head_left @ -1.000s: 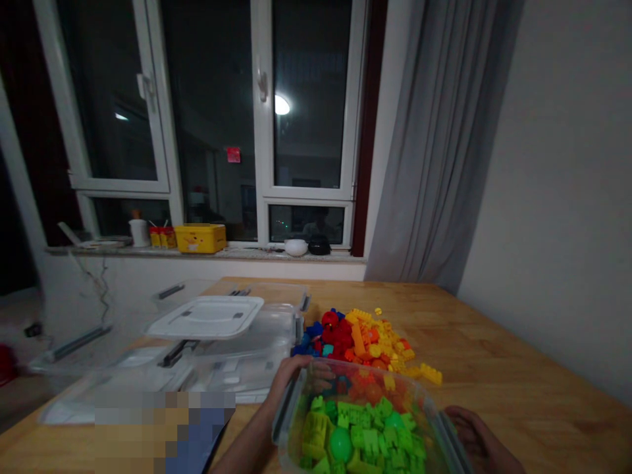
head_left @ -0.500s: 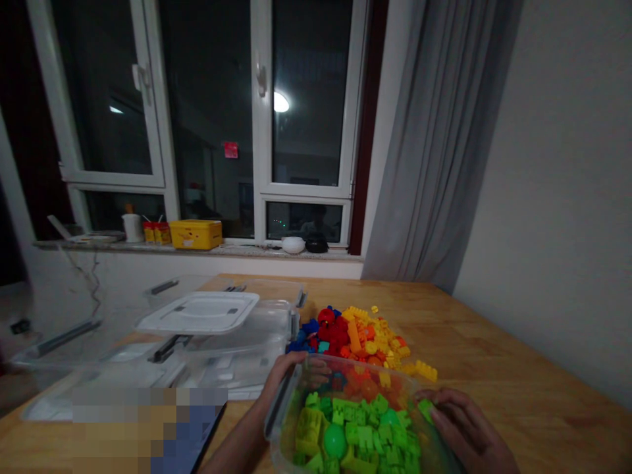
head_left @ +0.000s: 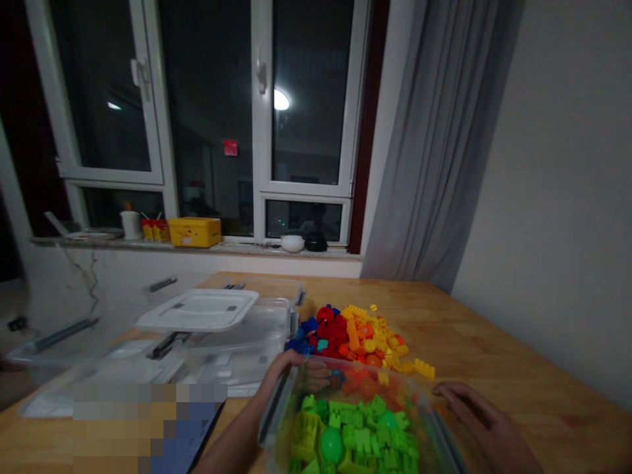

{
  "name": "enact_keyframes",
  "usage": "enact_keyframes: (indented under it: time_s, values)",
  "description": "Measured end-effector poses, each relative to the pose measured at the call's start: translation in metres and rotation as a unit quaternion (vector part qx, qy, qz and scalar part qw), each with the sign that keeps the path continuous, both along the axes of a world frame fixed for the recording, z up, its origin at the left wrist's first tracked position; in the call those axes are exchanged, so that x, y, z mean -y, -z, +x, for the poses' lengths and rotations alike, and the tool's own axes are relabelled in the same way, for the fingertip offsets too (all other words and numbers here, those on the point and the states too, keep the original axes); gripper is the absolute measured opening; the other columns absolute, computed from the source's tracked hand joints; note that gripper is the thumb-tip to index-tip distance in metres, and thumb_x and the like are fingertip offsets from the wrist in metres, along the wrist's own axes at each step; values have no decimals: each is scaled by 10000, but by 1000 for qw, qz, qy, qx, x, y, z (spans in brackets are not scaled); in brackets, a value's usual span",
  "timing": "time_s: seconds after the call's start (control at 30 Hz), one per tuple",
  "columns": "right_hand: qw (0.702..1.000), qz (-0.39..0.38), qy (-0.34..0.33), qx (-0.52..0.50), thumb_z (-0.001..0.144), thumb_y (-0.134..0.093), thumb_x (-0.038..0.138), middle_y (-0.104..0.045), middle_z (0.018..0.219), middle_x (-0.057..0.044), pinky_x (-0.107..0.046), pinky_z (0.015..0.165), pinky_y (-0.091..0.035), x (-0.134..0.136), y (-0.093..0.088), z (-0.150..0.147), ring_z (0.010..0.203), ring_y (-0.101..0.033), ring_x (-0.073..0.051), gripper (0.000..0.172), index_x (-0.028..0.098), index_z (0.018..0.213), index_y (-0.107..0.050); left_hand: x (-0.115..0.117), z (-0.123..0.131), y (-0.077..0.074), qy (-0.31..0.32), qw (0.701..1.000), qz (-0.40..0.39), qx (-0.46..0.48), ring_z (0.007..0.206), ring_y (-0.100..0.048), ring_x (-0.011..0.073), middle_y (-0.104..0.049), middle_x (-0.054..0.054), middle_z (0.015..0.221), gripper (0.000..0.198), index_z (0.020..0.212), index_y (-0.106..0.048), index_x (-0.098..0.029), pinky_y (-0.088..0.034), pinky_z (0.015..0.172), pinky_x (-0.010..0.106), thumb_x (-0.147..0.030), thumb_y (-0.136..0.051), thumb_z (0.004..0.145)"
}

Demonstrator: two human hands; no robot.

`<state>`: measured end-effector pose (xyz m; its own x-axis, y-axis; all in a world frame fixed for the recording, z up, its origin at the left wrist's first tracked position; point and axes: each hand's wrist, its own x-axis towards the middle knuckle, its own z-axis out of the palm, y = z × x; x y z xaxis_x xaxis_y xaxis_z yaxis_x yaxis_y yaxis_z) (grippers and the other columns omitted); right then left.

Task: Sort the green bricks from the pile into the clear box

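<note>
A clear plastic box [head_left: 281, 438] with dark side latches stands at the near edge of the table, tilted toward me. Green bricks [head_left: 363, 438] and a green ball [head_left: 332, 444] lie inside it. My left hand [head_left: 301, 372] holds the box's far left corner, its fingers seen through the clear wall. To the right of the box, my right hand [head_left: 471, 415] hovers over the table with thumb and fingers apart and nothing visible between them. Behind the box is a pile of red bricks [head_left: 333, 336], blue bricks [head_left: 299, 343] and yellow bricks [head_left: 385, 329].
Stacked clear boxes [head_left: 237, 362] and a white lid [head_left: 200, 309] take up the left of the wooden table [head_left: 498, 355]. On the window sill sit a yellow box [head_left: 195, 232] and a white bowl [head_left: 292, 243]. A grey curtain [head_left: 424, 145] hangs behind.
The green brick that was in my right hand is no longer there. That hand has moved right, away from the box wall. My left hand keeps its hold, and the box has shifted slightly left.
</note>
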<state>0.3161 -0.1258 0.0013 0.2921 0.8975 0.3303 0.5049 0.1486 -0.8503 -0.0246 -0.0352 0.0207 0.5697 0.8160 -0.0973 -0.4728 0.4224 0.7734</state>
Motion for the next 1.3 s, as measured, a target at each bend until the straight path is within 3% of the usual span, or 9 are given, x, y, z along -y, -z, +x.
enact_keyframes:
  time_s: [0.13, 0.27, 0.4, 0.63, 0.93, 1.13, 1.3]
  values:
    - [998, -20, -48, 39, 763, -564, 475, -741, 939, -73, -274, 725, -581, -10, 15, -1, 811, -692, -231, 349, 200, 924, -706, 11, 4, -4, -9, 1000, 10, -1, 823, -698, 303, -760, 141, 781, 364, 842, -740, -71, -477, 841, 380, -343, -540, 706]
    - [994, -29, -66, 79, 777, -536, 388, -700, 1080, -98, -301, 893, -534, -3, 17, -16, 958, -663, -232, 337, 188, 1002, -686, 21, 4, -7, -14, 1000, 16, -4, 836, -687, 307, -761, 125, 803, 367, 857, -739, -81, -472, 838, 380, -362, -541, 728]
    - [990, -43, -97, 91, 748, -547, 327, -681, 1158, -105, -327, 987, -481, 10, 3, -26, 1070, -630, -244, 349, 194, 1037, -690, 17, 2, -5, -11, 1000, 20, -7, 817, -684, 292, -757, 114, 783, 353, 865, -737, -86, -468, 831, 369, -343, -536, 731]
    - [988, -34, -122, 92, 759, -531, 307, -665, 1201, -108, -349, 1024, -455, 19, -12, -33, 1129, -602, -257, 393, 197, 1109, -673, -2, 0, 8, 46, 998, 38, -5, 839, -693, 277, -764, 131, 827, 389, 946, -727, -69, -465, 809, 342, -299, -497, 733]
    - [985, -37, -134, 104, 776, -520, 291, -656, 1197, -122, -365, 1037, -439, 22, -14, -39, 1154, -577, -275, 422, 176, 1164, -640, -4, 0, 19, 37, 998, 48, 18, 808, -696, 251, -752, 188, 932, 453, 932, -726, -7, -449, 772, 306, -347, -476, 769]
    - [983, -61, -124, 119, 769, -510, 304, -672, 1167, -114, -359, 999, -467, 14, -8, -29, 1079, -612, -268, 394, 188, 1115, -661, -8, -1, 20, 66, 996, 51, 30, 857, -691, 279, -755, 178, 925, 474, 1043, -698, -10, -438, 818, 339, -326, -466, 778]
    - [984, -38, -113, 135, 782, -497, 307, -658, 1191, -111, -350, 1007, -457, 11, -2, -28, 1117, -590, -266, 404, 199, 1139, -652, -9, -2, 21, 74, 995, 56, 40, 872, -689, 279, -752, 179, 947, 496, 1109, -672, -18, -432, 852, 350, -325, -459, 784]
